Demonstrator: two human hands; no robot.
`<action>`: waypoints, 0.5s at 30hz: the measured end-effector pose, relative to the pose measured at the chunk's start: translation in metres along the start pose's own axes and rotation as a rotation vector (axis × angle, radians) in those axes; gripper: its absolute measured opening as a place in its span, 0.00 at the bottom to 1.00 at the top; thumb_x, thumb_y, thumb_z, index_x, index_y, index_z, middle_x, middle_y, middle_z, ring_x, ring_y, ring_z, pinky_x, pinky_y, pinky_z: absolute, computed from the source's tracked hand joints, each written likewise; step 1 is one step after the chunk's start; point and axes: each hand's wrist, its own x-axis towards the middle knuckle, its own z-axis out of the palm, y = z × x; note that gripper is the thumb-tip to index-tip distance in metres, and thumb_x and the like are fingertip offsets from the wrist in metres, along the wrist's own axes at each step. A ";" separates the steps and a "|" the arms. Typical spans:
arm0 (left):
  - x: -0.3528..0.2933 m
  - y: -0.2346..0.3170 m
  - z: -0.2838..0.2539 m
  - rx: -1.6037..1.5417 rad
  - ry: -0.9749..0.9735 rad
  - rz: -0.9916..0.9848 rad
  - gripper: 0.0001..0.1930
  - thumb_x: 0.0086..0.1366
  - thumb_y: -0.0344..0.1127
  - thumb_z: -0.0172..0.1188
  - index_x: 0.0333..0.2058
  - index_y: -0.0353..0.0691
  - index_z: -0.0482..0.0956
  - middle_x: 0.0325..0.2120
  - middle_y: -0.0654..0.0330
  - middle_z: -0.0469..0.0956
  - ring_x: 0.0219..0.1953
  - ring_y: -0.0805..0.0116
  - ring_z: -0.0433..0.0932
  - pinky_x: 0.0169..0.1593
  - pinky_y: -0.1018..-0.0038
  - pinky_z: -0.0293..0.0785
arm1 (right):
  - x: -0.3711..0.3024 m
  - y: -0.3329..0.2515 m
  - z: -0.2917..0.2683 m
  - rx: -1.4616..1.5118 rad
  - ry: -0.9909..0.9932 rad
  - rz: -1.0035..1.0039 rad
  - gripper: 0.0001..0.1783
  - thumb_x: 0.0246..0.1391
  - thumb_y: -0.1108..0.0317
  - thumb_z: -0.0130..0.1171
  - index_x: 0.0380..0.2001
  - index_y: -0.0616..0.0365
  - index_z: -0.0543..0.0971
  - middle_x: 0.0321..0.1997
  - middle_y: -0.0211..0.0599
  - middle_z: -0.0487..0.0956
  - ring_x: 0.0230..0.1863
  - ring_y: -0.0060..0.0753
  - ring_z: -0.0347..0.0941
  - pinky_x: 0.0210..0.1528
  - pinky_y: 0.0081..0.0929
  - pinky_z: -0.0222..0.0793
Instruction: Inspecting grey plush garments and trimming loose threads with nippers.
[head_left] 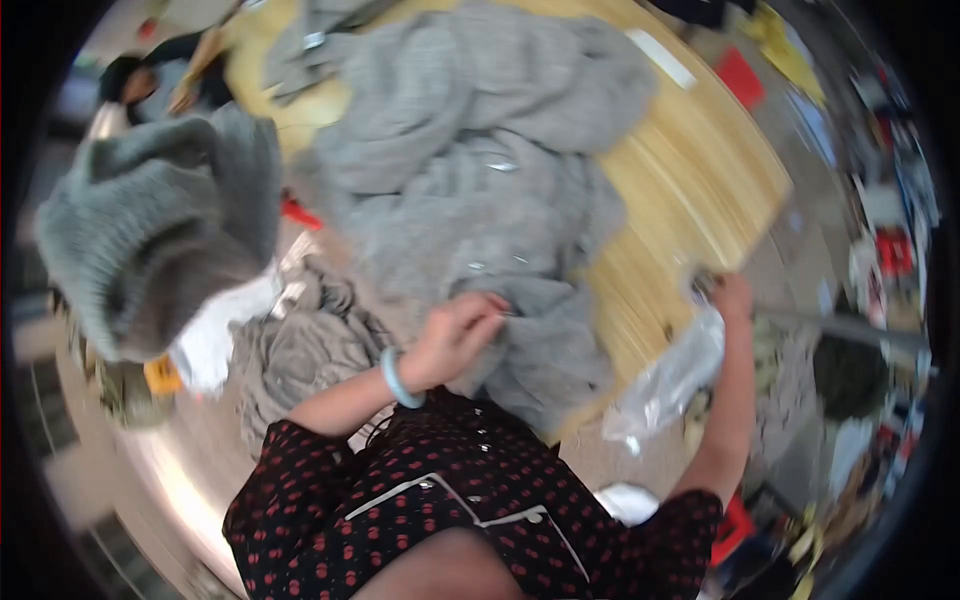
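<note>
Table [720,150] supports cloth [480,205]. Left hand [452,340] curls over it, right hand [732,296] beside plastic [672,375]; I cannot tell either grip.

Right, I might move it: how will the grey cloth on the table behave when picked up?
Probably floppy: the grey cloth lies in soft folds. Unlikely to roll, being loosely heaped. Perhaps bulky, since it covers much of the table.

Fairly bright light, perhaps from overhead, falls on the wooden table [700,190]; left of it, glare whitens the floor [180,475]. Clutter [890,250] right of the table smears with blur, bending toward a black rim.
</note>
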 end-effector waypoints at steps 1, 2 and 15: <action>-0.007 0.006 0.007 0.015 0.012 0.007 0.05 0.58 0.27 0.51 0.26 0.32 0.69 0.32 0.54 0.74 0.31 0.68 0.73 0.35 0.75 0.68 | -0.012 0.002 -0.009 0.094 -0.022 -0.038 0.14 0.32 0.67 0.57 0.28 0.56 0.79 0.30 0.47 0.76 0.35 0.47 0.73 0.39 0.38 0.67; -0.012 0.006 0.018 0.002 0.020 0.028 0.05 0.56 0.29 0.53 0.27 0.32 0.71 0.30 0.50 0.74 0.31 0.55 0.74 0.35 0.70 0.69 | -0.021 0.038 0.008 -0.060 0.006 -0.123 0.15 0.32 0.64 0.59 0.28 0.56 0.79 0.30 0.46 0.77 0.35 0.47 0.73 0.40 0.39 0.67; 0.003 -0.017 -0.003 -0.020 0.097 0.089 0.06 0.56 0.31 0.52 0.27 0.33 0.70 0.25 0.52 0.72 0.28 0.54 0.72 0.32 0.68 0.67 | -0.011 -0.016 -0.030 -0.175 0.058 -0.172 0.12 0.43 0.63 0.56 0.27 0.60 0.75 0.27 0.51 0.75 0.31 0.53 0.72 0.32 0.45 0.68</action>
